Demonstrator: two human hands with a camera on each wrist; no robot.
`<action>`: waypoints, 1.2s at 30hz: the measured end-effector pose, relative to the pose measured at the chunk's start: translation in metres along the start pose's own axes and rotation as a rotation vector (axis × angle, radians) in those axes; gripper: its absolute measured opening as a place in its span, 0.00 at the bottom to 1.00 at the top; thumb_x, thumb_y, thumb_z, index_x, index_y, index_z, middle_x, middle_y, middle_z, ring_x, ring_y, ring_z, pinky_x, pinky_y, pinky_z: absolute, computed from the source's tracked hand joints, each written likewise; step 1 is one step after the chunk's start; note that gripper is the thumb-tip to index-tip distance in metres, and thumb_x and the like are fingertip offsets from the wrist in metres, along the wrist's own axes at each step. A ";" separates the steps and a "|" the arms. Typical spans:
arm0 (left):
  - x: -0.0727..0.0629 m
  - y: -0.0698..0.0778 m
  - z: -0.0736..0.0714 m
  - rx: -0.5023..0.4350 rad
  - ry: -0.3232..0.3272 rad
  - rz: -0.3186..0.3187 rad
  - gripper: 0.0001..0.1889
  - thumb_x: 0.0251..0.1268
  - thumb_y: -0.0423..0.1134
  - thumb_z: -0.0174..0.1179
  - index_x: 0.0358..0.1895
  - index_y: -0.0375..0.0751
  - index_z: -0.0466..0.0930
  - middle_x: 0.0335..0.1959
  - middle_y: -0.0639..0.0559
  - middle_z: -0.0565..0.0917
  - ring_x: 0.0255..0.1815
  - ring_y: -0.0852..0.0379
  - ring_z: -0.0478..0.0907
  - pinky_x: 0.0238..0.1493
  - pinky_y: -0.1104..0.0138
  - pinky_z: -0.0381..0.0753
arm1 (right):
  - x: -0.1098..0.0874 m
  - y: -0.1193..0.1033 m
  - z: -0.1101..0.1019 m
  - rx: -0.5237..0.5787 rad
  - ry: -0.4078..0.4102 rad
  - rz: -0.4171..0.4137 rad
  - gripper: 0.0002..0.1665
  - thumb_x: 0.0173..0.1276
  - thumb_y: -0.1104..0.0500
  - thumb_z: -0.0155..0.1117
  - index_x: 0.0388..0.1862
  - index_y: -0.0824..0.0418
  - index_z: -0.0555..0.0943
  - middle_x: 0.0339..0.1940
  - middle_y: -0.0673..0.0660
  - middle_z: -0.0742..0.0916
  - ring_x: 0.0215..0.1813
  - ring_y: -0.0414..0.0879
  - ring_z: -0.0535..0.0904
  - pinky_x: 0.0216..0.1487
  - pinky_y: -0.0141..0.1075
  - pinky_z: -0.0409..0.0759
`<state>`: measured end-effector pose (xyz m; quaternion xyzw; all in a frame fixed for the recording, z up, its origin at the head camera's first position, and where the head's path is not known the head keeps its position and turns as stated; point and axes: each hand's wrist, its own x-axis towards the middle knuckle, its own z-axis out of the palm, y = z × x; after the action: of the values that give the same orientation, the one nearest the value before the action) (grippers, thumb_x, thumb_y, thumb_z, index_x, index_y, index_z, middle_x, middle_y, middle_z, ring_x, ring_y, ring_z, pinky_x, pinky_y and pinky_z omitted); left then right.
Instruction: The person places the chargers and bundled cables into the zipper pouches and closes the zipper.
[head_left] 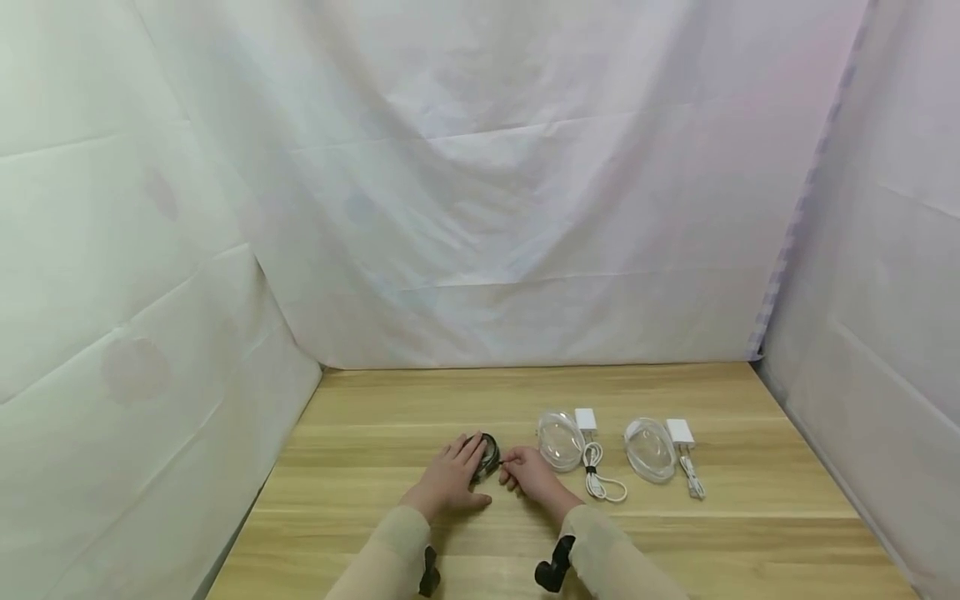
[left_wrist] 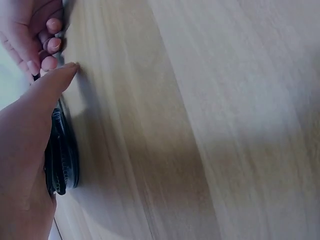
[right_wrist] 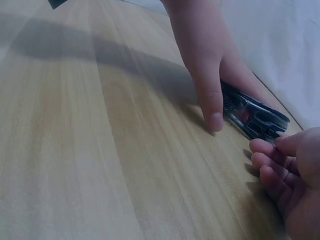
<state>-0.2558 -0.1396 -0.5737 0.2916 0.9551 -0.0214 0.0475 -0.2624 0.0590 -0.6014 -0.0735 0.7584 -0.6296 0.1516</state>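
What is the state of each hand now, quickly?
Left hand: open, resting on the dark coil.
Right hand: closed, pinching a small dark end.

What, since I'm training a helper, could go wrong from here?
The left hand rests on the black round case; if it lifts, the case may slide. The right hand pinches a small dark piece at its edge, which could slip free. The right sleeve is near the looped white cable and might snag it.
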 end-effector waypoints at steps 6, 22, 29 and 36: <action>-0.001 0.003 -0.003 -0.099 0.027 -0.046 0.48 0.60 0.66 0.58 0.77 0.43 0.52 0.78 0.45 0.53 0.76 0.42 0.51 0.68 0.46 0.61 | -0.002 -0.004 0.000 0.037 0.017 -0.029 0.11 0.75 0.67 0.48 0.49 0.74 0.75 0.29 0.61 0.84 0.24 0.45 0.76 0.19 0.33 0.75; -0.002 0.011 -0.006 -0.775 0.386 -0.467 0.31 0.65 0.39 0.62 0.69 0.30 0.65 0.64 0.31 0.70 0.65 0.35 0.66 0.64 0.45 0.66 | -0.023 -0.017 0.017 -0.143 0.064 -0.050 0.12 0.67 0.62 0.60 0.41 0.70 0.84 0.25 0.57 0.82 0.24 0.42 0.75 0.21 0.33 0.75; -0.010 0.011 -0.002 -0.881 0.460 -0.534 0.25 0.62 0.32 0.60 0.62 0.26 0.72 0.56 0.28 0.75 0.58 0.32 0.72 0.58 0.43 0.71 | -0.026 -0.017 0.029 -0.121 0.047 -0.042 0.12 0.66 0.63 0.61 0.40 0.73 0.84 0.22 0.54 0.81 0.22 0.41 0.74 0.21 0.33 0.74; -0.007 0.010 -0.002 -0.906 0.503 -0.579 0.25 0.54 0.25 0.60 0.59 0.23 0.73 0.53 0.27 0.77 0.56 0.31 0.73 0.58 0.43 0.72 | -0.025 -0.017 0.028 -0.080 0.086 -0.035 0.20 0.69 0.60 0.60 0.52 0.75 0.80 0.31 0.59 0.84 0.28 0.45 0.77 0.25 0.36 0.77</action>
<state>-0.2446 -0.1353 -0.5712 -0.0338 0.8918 0.4460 -0.0685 -0.2306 0.0372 -0.5862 -0.0656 0.7874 -0.6040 0.1044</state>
